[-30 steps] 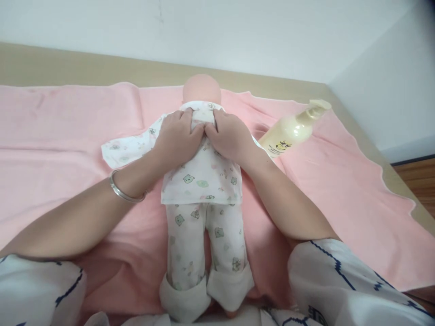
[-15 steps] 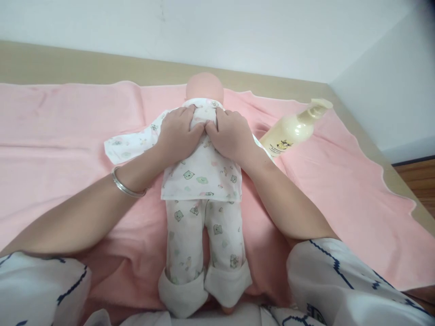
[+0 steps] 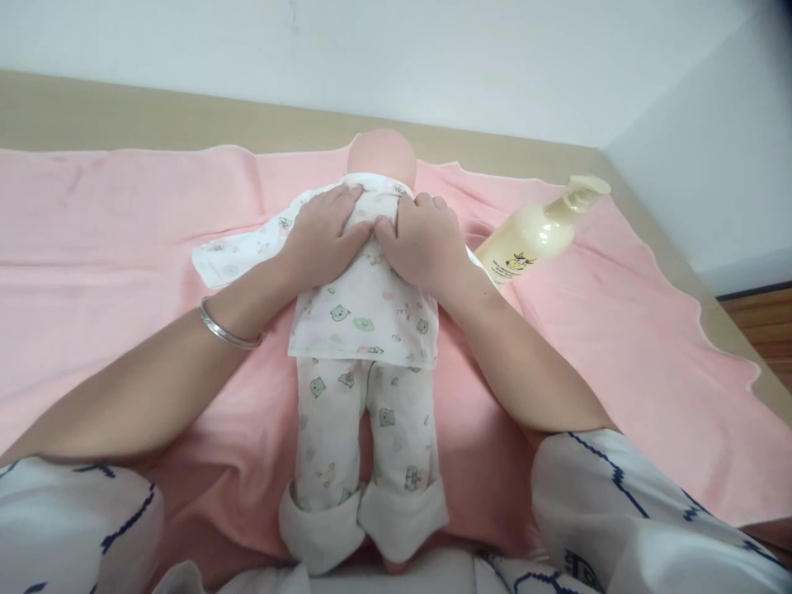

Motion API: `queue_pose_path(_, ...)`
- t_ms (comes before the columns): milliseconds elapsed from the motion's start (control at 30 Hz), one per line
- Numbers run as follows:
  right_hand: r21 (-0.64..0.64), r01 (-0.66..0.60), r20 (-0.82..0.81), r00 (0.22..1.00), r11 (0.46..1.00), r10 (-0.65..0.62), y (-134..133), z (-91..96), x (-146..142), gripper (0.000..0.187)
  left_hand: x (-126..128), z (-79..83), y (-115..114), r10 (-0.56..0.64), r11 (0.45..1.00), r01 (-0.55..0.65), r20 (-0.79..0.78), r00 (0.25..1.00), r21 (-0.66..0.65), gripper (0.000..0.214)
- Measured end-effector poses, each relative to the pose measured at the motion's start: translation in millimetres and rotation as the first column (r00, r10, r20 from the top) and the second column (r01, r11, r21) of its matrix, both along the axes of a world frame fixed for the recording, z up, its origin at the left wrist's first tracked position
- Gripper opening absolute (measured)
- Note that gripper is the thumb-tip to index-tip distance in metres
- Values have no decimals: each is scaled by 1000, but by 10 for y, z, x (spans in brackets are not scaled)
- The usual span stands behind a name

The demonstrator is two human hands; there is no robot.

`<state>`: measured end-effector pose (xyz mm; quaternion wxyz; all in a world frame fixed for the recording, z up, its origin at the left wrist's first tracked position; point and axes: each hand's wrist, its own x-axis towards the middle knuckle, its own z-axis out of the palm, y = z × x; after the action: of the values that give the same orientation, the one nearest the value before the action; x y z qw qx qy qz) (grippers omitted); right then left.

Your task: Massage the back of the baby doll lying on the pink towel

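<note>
A bald baby doll (image 3: 365,322) in a white shirt and trousers, printed with small green bears, lies stretched out with its head away from me; no face shows, and it appears to lie face down. My left hand (image 3: 327,235) holds the left side of its upper back, and my right hand (image 3: 426,243) holds the right side. Both thumbs rest on the middle of the back, tips nearly meeting, while the fingers curve over the shoulders and sides. One shirt sleeve (image 3: 232,256) spreads out to the left. Wide turned-up cuffs (image 3: 402,520) cover most of the feet.
Under the doll is a wrinkled pink blanket (image 3: 124,214) on a light wooden surface (image 3: 124,107). A pale yellow pump bottle (image 3: 532,235) with a cow picture lies tilted just right of the doll. White walls (image 3: 433,58) stand behind and at the right.
The doll has swung slightly: its head is a little farther right and its legs a little farther left. Both hands stay on its back.
</note>
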<state>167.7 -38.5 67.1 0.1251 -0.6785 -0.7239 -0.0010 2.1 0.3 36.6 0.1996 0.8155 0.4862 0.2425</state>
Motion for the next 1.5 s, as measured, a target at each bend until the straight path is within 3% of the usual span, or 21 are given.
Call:
queue_pose_path(233,-48,-11,20,1000,999,12,-7,53,20,43,24,66,-32,-4,1000,2,-87,996,-18,71)
queue_pose_path(500,-49,-17,4,1000,999,18,4,45,49,43,13,55,-14,-21,1000,21,-43,999,-13,76)
queue_pose_path(833,-124,-12,-56,998,992,5,17,91,72,46,42,87,-35,8,1000,-8,-73,997,4,61)
queue_pose_path(1033,-229,-115,-277,960,967,49,122,116,238,52,181,276,-393,107,994,-103,-164,981,30,48)
queue_pose_path(1167,-212,-109,-215,975,971,62,67,119,174,47,226,377,-554,117,993,-114,-173,978,26,38)
queue_pose_path(1300,-73,-31,-8,999,997,31,-130,82,-46,42,160,388,-337,91,992,-100,-118,989,-75,24)
queue_pose_path(1400,2,-77,6,997,997,77,-215,73,-123,40,107,338,-141,116,980,-131,-108,987,-147,28)
queue_pose_path(1500,-29,-103,-32,994,994,102,-175,118,-72,35,96,279,-101,129,984,-145,-151,980,-99,35)
